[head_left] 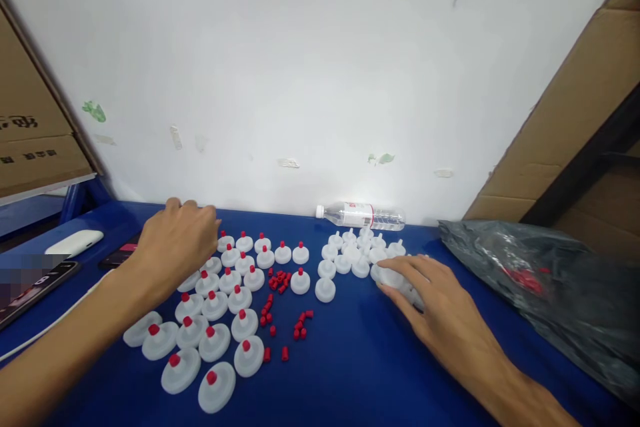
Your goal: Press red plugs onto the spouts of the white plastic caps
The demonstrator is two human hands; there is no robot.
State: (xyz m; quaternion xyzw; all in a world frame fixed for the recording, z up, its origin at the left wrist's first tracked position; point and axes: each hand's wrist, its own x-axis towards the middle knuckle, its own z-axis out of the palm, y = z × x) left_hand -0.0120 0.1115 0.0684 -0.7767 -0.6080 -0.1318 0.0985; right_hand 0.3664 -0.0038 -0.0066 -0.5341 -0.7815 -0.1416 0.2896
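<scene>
Several white plastic discs with red caps (pixel 216 320) lie in rows on the blue table (pixel 350 373). My left hand (pixel 175 240) hovers over the far end of these rows, knuckles up and fingers curled; what it holds, if anything, is hidden. Loose red caps (pixel 280 280) are scattered in the middle. A heap of uncapped white discs (pixel 350 253) sits to the right. My right hand (pixel 430 300) rests on the heap's right side, fingers spread over a white disc (pixel 390 275).
A clear water bottle (pixel 361 215) lies on its side against the white wall. A black plastic bag (pixel 540 287) with red pieces inside sits at the right. At the left are a white device (pixel 75 241), a phone (pixel 35 288) and cardboard boxes (pixel 30 140).
</scene>
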